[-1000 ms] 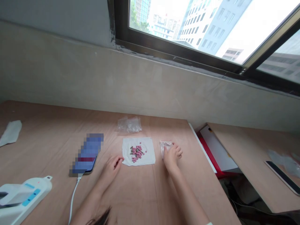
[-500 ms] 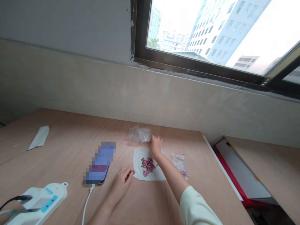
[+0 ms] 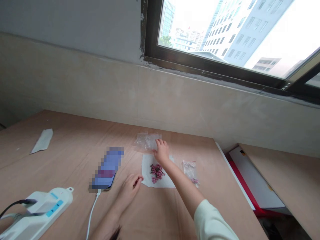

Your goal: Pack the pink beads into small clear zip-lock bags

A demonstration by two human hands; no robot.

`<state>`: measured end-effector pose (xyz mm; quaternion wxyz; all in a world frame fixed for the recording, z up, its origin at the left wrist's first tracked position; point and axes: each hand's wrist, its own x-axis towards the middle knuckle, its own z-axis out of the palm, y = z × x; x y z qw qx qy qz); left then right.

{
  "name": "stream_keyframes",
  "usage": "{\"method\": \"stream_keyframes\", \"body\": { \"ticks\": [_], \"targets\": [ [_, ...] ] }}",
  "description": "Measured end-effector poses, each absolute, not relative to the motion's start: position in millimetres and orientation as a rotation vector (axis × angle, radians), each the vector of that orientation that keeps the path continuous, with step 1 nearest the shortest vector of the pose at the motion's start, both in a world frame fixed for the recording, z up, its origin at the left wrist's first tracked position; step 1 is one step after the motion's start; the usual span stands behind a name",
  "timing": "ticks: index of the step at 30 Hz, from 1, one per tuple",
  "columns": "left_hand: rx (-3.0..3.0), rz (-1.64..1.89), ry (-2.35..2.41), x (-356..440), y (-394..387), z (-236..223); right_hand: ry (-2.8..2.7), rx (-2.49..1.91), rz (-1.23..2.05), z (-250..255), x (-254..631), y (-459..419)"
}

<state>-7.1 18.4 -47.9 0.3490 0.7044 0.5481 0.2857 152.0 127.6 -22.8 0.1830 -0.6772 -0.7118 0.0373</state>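
Note:
My right hand reaches over the right end of the clear zip bags near the wall. Its thumb and fingers are apart, and no held thing shows between them. Just below lies a white sheet of paper with a small heap of pink beads, some darker bits among them. My left hand rests on the table with its fingers curled in, fingertips by the paper's left edge. To the right of my right forearm is another clear zip bag with pink beads at its bottom.
A phone on a white charging cable lies left of my left hand. At the lower left is a white power strip with plugs in it. A paper scrap lies far left. An open white-and-red compartment is at right.
My right hand has shifted slightly left, and its fingers have spread over the bags. The bags look a little shifted. My left hand stays by the paper. The view has tilted slightly.

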Motion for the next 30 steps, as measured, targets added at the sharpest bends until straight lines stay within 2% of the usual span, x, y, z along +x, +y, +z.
{"method": "stream_keyframes", "body": {
  "ticks": [4, 10, 12, 16, 20, 24, 28, 30],
  "targets": [
    [1.801, 0.734, 1.436, -7, 17, -49, -2.108, -1.890, 0.205, -25, 141, 136],
    [1.715, 0.757, 1.405, -9, 22, -56, -1.603, -1.737, 0.456, 2, 165, 120],
    [1.583, 0.768, 1.371, -9, 27, -53, -1.407, -1.565, 0.666, 12, 174, 101],
    [1.289, 0.855, 1.201, -3, 32, -30, -1.156, -1.295, 1.294, 12, 185, 52],
    [1.284, 0.797, 1.056, 1, 27, -7, -0.979, -1.208, 1.561, -6, 188, 16],
    [1.338, 0.744, 0.994, 0, 21, 1, -0.990, -1.330, 1.512, -16, 190, 5],
    [1.384, 0.742, 0.998, 2, 22, 7, -1.059, -1.628, 0.909, -4, 185, 6],
    [1.432, 0.732, 1.000, 7, 25, 15, -1.195, -1.594, 0.852, 7, 179, 7]
  ]
}}
